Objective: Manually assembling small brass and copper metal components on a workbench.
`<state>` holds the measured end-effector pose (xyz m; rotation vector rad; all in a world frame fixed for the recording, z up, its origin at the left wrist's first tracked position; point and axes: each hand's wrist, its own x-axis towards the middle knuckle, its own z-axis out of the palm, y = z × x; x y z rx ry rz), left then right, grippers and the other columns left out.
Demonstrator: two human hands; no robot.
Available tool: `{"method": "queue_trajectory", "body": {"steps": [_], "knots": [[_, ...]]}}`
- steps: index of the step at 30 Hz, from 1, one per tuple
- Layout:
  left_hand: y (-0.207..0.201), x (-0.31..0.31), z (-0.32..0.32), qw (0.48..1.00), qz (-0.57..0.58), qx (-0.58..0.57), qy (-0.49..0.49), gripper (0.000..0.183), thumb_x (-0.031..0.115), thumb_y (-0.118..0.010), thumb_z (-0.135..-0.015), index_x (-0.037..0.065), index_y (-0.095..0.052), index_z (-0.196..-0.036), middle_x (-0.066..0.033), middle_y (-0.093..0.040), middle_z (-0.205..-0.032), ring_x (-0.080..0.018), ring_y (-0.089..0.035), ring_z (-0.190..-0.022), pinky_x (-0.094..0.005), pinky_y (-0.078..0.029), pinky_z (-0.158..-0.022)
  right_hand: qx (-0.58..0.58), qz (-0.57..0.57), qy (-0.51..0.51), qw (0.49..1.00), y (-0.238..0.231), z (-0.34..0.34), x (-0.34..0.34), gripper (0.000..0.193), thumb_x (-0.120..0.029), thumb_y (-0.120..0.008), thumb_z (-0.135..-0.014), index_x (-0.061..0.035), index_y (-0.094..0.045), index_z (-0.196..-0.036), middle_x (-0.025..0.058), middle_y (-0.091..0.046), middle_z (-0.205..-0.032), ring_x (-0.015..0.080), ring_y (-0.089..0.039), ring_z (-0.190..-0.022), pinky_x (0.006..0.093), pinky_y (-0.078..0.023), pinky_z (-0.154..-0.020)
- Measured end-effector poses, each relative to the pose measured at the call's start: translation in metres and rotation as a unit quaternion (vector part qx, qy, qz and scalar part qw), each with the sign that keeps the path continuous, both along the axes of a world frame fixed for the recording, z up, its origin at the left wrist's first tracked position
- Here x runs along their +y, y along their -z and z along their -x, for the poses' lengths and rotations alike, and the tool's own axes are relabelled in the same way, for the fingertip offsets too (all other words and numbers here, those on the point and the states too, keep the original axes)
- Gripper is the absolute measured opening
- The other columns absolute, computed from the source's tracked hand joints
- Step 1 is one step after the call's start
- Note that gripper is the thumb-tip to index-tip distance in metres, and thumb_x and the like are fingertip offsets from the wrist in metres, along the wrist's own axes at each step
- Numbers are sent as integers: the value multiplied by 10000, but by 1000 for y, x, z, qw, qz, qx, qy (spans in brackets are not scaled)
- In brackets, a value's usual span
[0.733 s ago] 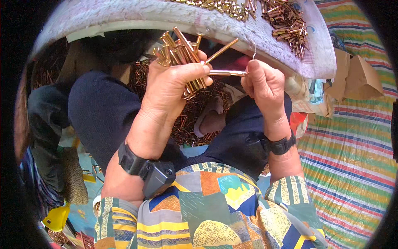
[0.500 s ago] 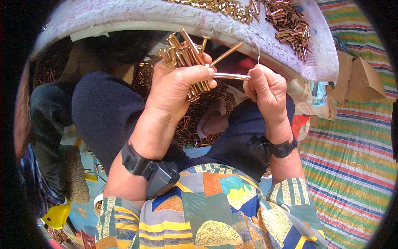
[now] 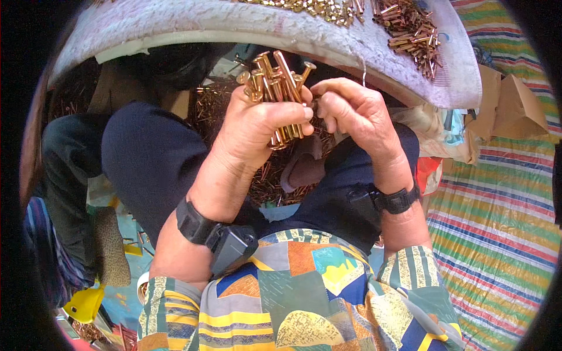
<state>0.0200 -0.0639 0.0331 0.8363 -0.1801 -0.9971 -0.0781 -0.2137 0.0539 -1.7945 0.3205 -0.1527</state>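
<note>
My left hand (image 3: 257, 126) is closed around a bundle of brass pins (image 3: 275, 82) that stick up out of the fist, heads upward. My right hand (image 3: 354, 114) is pressed against the right side of that bundle, its fingertips on the pins by the left thumb. What the right fingers hold is hidden. Both hands are above my lap, over a heap of loose brass pins (image 3: 269, 181) lying between my dark trouser legs.
A pale padded board (image 3: 193, 26) arches across the top, with more brass pins (image 3: 410, 32) scattered at its right end. A thin wire hook (image 3: 364, 73) hangs from its edge. Cardboard boxes (image 3: 509, 105) sit on a striped mat (image 3: 497, 234) at right. A yellow object (image 3: 85, 304) lies lower left.
The long pin held crosswise between both hands is gone from sight. My right hand has moved left and closed in against the bundle in my left hand.
</note>
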Motion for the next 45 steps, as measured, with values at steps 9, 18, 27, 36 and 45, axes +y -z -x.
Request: {"method": "queue_trajectory", "body": {"steps": [9,18,27,36,45], "knots": [[12,-5,-1,987,98,120,37,209,25,-587,-676,3,-563,-883,-123,-585,-846,-189,-594,-579,-260,-507,-551,-18,-252,30,967,16,12,1,281,-235,-489,-892,24,-564,-972,75,-584,-677,87,-537,-514,170,-394,-425],[15,-5,-3,946,250,204,31,175,24,-573,-675,37,-589,-849,-119,-572,-846,-193,-579,-568,-263,-485,-533,-157,-130,41,978,-14,23,12,138,-67,-522,-854,37,-544,-943,83,-580,-660,100,-530,-507,191,-415,-439],[8,0,-5,910,346,203,104,186,38,-565,-672,30,-585,-857,-120,-544,-820,-185,-556,-554,-248,-473,-512,-40,-268,-1,962,7,34,4,149,-119,-478,-810,22,-524,-822,85,-550,-562,99,-478,-396,180,-320,-356],[2,-5,5,948,251,160,111,151,161,-571,-731,33,-525,-796,-93,-516,-779,-155,-537,-512,-216,-454,-493,-88,-302,54,948,4,18,18,197,-162,-497,-850,23,-538,-902,57,-518,-540,92,-446,-384,185,-303,-353],[6,0,5,1000,-9,6,29,215,110,-606,-729,-16,-588,-901,-105,-628,-725,-169,-614,-611,-241,-500,-570,-66,56,78,993,-32,25,6,110,-86,-508,-844,8,-565,-829,-6,-499,-555,28,-438,-456,168,-328,-405]]}}
